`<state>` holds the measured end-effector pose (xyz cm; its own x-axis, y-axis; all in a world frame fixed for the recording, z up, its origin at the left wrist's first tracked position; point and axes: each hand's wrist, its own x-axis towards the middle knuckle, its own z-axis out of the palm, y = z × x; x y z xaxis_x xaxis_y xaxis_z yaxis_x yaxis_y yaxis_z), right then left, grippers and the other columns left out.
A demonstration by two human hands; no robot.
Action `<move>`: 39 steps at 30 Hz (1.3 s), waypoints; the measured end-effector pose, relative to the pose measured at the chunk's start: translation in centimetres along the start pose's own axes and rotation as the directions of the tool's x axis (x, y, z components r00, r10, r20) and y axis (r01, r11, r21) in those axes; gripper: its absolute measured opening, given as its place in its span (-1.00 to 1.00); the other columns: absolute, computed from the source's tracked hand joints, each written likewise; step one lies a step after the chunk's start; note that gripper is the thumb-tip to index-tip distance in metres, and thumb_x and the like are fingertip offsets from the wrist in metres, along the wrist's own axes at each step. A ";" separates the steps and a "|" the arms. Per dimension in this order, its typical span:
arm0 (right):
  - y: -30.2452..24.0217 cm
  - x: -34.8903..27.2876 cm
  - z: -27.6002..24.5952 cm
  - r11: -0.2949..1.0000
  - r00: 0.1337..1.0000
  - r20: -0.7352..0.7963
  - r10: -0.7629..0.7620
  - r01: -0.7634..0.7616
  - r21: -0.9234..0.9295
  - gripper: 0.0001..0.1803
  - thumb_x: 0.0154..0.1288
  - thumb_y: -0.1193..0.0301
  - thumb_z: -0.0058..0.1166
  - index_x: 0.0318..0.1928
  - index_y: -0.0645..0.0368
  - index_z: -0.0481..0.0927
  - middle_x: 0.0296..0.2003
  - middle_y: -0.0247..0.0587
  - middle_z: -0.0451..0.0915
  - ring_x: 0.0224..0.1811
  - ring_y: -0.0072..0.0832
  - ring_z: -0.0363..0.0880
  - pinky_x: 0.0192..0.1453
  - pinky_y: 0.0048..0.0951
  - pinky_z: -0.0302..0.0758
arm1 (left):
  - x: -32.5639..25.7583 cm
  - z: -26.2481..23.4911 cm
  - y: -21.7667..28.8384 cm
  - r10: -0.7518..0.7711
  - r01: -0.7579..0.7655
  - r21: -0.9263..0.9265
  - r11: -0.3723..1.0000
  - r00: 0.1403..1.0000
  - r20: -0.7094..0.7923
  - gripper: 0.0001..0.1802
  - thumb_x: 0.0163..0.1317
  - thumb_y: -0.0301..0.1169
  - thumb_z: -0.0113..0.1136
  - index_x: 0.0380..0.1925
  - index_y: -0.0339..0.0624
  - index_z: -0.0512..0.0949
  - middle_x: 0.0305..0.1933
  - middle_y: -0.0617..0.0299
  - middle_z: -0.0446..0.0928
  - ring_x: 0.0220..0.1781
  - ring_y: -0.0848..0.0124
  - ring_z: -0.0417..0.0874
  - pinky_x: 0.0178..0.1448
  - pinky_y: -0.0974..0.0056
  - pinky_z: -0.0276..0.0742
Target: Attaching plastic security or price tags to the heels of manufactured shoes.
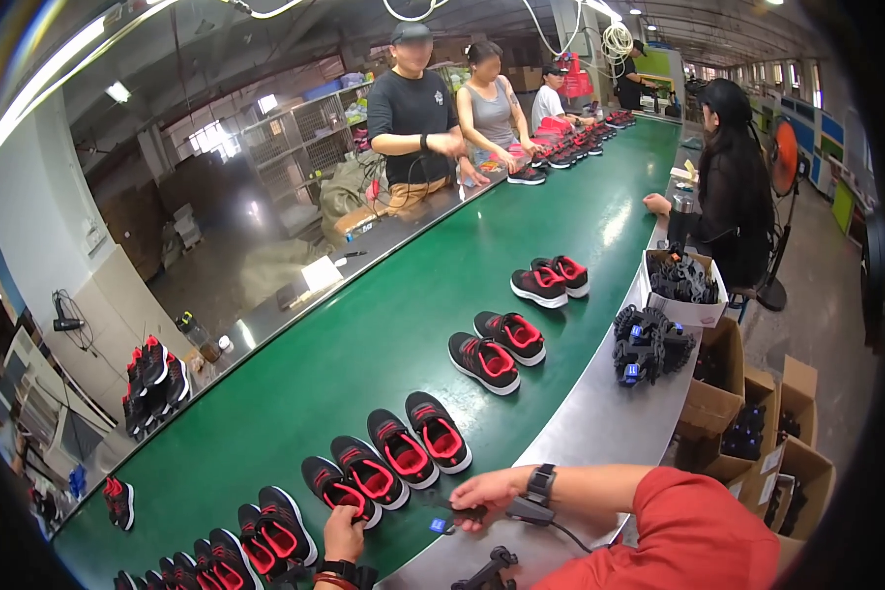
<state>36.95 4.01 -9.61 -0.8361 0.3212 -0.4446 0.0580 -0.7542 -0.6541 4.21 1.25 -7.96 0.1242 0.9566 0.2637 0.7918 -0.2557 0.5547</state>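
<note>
My left hand is at the heel of a black shoe with red lining, its fingers closed on the collar. To the right, my right hand holds a small black piece, mostly hidden by the fingers. A blue tag shows beside it. Under my right wrist lies a black device with a cable on the metal ledge. A black plastic shoe hanger, as it appears, sits near the lower edge. Beyond my hands, more shoes stand side by side.
The green conveyor belt runs far ahead, with shoe pairs on it. Tangled black plastic parts with blue tags lie on the right ledge, before a white box. Cardboard boxes stand beside it. Co-workers stand along both sides.
</note>
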 end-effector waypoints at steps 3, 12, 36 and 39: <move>-2.6 1.4 3.3 0.972 0.994 -0.095 -0.060 0.036 -0.230 -0.80 0.43 0.33 -0.09 -0.06 0.15 0.35 -0.35 -0.24 0.61 -0.40 -0.46 0.64 -0.32 -0.39 0.63 | -1.3 -0.5 0.4 -0.048 0.049 -0.050 0.998 0.999 0.009 -0.79 -0.12 -0.54 0.31 -0.39 -0.21 0.57 -0.32 0.01 0.54 -0.24 0.00 0.58 -0.17 0.11 0.50; -4.9 4.7 9.0 0.871 0.967 -0.153 -0.204 0.108 -0.480 -0.57 0.38 0.45 -0.14 0.18 0.35 0.16 -0.35 -0.05 0.60 -0.41 -0.36 0.66 -0.34 -0.33 0.64 | -2.3 -1.1 0.0 0.013 -0.010 0.058 0.998 0.998 -0.054 -0.91 0.04 -0.54 0.16 -0.40 -0.17 0.54 -0.33 0.00 0.51 -0.23 -0.04 0.55 -0.19 0.03 0.48; -2.8 8.8 14.9 0.923 0.972 -0.207 -0.114 0.027 -0.385 -0.48 0.43 0.47 -0.15 0.31 0.40 0.10 -0.31 -0.07 0.58 -0.42 -0.39 0.65 -0.28 -0.40 0.61 | -5.3 -3.5 -1.3 -0.070 0.073 0.026 0.997 0.992 -0.108 -0.85 -0.04 -0.59 0.19 -0.41 -0.21 0.52 -0.35 0.06 0.49 -0.26 -0.01 0.55 -0.22 0.03 0.47; -2.6 8.6 14.9 0.924 0.966 -0.217 -0.140 0.048 -0.380 -0.48 0.43 0.48 -0.17 0.31 0.41 0.09 -0.32 -0.07 0.58 -0.43 -0.39 0.65 -0.32 -0.42 0.61 | -5.1 -3.6 -1.1 -0.090 0.097 0.058 0.994 0.989 -0.114 -0.81 -0.07 -0.59 0.22 -0.38 -0.23 0.53 -0.33 0.07 0.51 -0.25 0.01 0.57 -0.21 0.08 0.48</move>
<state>21.45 0.21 -2.64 -0.6974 0.5403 -0.4709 0.2207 -0.4632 -0.8584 0.58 -3.89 -7.10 -0.0168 0.9535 0.3009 0.8336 -0.1529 0.5309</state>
